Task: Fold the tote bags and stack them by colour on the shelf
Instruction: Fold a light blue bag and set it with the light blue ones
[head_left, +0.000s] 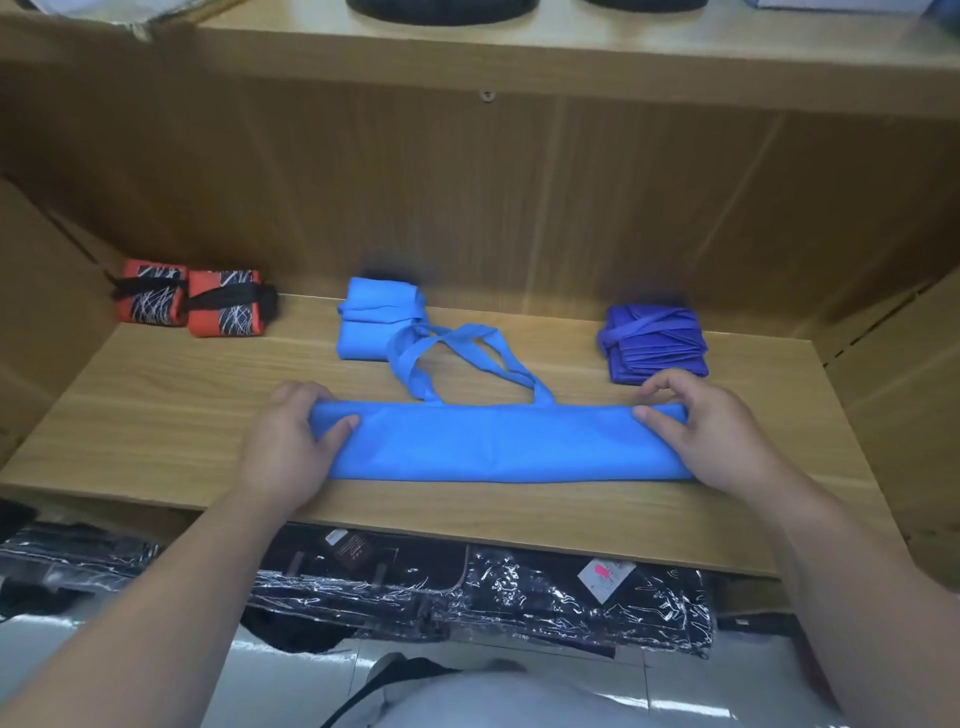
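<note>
A light blue tote bag (498, 441) lies folded into a long strip across the front of the wooden shelf (156, 415), its handles (457, 358) looping toward the back. My left hand (288, 447) grips the strip's left end, thumb on top. At the right end, my right hand (711, 436) pinches the fabric. Behind, a folded light blue bag (371, 322) sits mid-shelf. Two folded orange patterned bags (192, 304) lie at the back left, and a folded dark blue bag (654, 343) at the back right.
The shelf's side walls (47, 312) close in left and right, with another shelf board (519, 47) overhead. Below the front edge lie dark goods wrapped in clear plastic (467, 587) on the floor.
</note>
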